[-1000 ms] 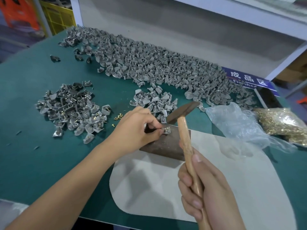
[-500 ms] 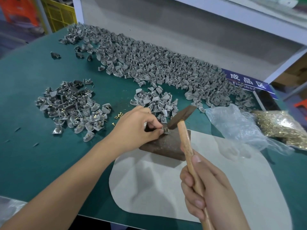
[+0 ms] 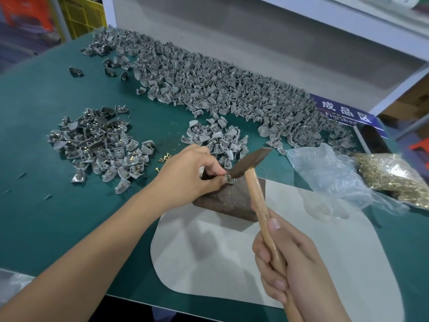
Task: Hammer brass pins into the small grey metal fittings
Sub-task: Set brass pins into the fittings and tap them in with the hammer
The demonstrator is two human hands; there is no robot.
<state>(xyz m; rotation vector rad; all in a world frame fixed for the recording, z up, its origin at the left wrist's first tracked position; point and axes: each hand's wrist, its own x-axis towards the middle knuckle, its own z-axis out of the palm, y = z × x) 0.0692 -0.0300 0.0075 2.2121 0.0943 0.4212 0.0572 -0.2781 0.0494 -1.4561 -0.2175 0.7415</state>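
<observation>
While strike is due: hammer head sits just right of fitting (image 3: 230, 180) on block (image 3: 228, 201).
L hand (image 3: 188, 173): pinches fitting, fingertips very near.
R hand (image 3: 290, 268): wraps hammer (image 3: 253, 180) handle; shaft runs up-left toward fitting.
Nearer: L hand.
</observation>
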